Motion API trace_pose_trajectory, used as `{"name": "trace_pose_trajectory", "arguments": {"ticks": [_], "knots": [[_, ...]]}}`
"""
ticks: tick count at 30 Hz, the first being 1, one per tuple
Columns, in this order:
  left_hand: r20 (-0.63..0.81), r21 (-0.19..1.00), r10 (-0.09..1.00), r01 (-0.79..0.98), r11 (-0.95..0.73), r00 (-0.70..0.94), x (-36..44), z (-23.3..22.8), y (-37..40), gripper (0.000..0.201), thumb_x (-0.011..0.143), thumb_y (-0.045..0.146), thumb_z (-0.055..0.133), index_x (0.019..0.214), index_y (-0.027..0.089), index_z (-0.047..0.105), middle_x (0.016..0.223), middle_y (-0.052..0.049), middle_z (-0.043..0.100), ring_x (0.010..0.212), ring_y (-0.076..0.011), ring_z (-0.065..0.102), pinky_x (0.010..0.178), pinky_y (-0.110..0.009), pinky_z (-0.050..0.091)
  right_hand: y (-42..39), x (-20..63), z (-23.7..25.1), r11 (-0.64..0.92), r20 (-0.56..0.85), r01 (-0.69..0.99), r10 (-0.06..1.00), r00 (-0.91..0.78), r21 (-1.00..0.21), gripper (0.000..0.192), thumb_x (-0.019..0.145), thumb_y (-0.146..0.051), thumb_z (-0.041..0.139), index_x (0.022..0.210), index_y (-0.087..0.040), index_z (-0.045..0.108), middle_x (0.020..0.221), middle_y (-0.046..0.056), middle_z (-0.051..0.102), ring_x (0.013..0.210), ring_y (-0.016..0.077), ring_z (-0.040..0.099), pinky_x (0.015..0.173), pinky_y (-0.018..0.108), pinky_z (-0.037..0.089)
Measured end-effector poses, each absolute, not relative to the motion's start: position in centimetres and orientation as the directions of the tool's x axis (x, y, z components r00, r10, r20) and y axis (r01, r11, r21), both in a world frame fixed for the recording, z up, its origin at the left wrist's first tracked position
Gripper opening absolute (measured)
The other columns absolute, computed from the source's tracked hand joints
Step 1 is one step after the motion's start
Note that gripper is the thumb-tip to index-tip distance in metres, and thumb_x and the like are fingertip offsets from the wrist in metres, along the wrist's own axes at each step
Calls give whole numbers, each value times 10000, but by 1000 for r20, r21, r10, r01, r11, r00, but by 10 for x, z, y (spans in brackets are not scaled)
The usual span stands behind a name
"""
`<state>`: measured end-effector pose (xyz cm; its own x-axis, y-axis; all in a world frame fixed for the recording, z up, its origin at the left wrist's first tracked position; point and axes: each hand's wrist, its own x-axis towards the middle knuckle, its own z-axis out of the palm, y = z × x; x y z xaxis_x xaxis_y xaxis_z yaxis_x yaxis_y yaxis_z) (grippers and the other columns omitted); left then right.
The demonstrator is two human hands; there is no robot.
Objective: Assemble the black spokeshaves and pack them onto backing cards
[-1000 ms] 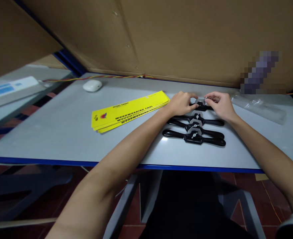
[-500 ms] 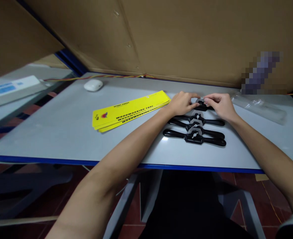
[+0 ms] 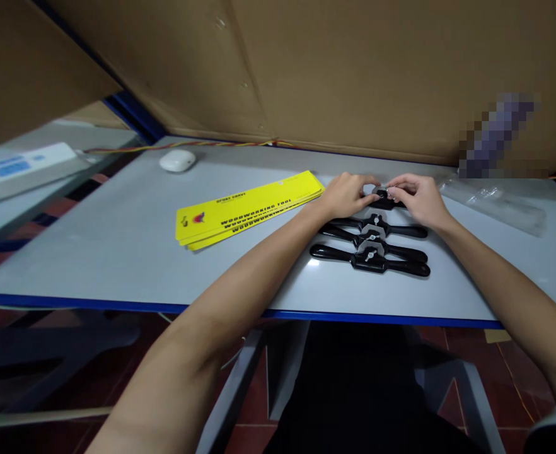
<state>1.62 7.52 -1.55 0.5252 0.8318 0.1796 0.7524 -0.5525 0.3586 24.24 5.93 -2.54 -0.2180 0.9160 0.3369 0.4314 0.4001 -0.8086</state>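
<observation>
Bare left hand (image 3: 345,197), bare right hand (image 3: 420,200), black sleeve (image 3: 555,437) with pale edge, black clothing (image 3: 363,391) below

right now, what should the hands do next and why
Perhaps a small twist with the right hand, the left hand steadying the farthest black tool: both hands are at its middle, where the three nearer tools each show a small metal nut.

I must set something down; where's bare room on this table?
The table is barest at left, bordered by the yellow cards and blue front edge. A smaller patch lies between the right forearm and plastic bag. Crowded: around the black tools, with left grip and right grip at the farthest.
</observation>
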Motion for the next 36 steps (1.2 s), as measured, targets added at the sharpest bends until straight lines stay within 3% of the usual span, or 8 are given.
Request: {"name": "trace_pose_trajectory", "arguments": {"ticks": [8,25,36], "knots": [[184,357,832,753,-553,524,16,-16,75,531,1036,465,596,1468,187,731,1031,-100,842,997,-289,773,909,-364,529,57,242,-22,427,339,514,904,-260,-744,190,870,-357,770,925,-193,848,923,77,814,775,212,682,778,385,530],[184,362,830,748,-556,527,16,-14,72,524,1031,429,601,1473,179,733,1033,-102,845,976,-288,773,905,-367,534,49,233,-21,441,401,620,891,-213,-649,146,867,-306,760,862,-189,848,880,74,784,703,185,621,740,363,498],[167,366,845,764,-532,509,18,-11,69,564,1071,508,511,1497,200,716,1069,-108,849,1063,-321,769,940,-392,528,48,232,-19,355,317,646,931,-180,-675,221,867,-376,746,914,-180,837,572,-12,626,564,160,493,666,354,431]]}}
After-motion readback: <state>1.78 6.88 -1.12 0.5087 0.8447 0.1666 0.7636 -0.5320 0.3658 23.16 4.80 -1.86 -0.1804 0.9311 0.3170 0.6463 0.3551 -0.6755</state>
